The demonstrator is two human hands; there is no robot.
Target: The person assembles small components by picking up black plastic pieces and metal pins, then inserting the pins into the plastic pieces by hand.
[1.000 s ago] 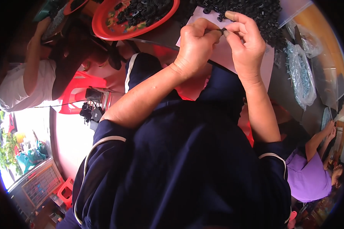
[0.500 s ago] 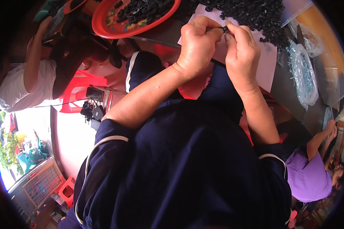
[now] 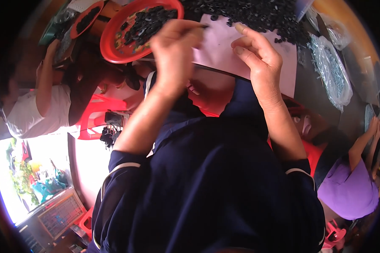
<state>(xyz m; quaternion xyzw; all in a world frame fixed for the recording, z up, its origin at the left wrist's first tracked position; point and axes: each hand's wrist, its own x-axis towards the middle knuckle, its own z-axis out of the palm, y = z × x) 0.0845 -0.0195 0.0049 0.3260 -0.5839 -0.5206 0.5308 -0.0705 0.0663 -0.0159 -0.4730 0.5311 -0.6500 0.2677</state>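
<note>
My left hand (image 3: 173,57), smeared by motion, is at the right side of a red basin (image 3: 107,47). A small dark piece (image 3: 204,26) shows at its fingertips, apparently a black plastic part in a pinch. To the right, my right hand (image 3: 259,59) is over a pale pink sheet (image 3: 219,46), thumb and forefinger apart with nothing seen between them. Black plastic parts (image 3: 257,14) lie heaped at the sheet's far edge. More black parts (image 3: 150,27) fill the basin, along with some yellow and green bits.
Clear plastic bags of bluish metal pieces, one a long bag (image 3: 333,76), lie on the dark table at the right. A smaller red tray (image 3: 86,21) of black parts is at the far left. One person (image 3: 42,105) sits at left, another in purple (image 3: 350,189) at right.
My hands, close together before over a small part, have come apart. My left hand has swung left toward the basin; the right fingers have spread. The whole view has shifted slightly.
</note>
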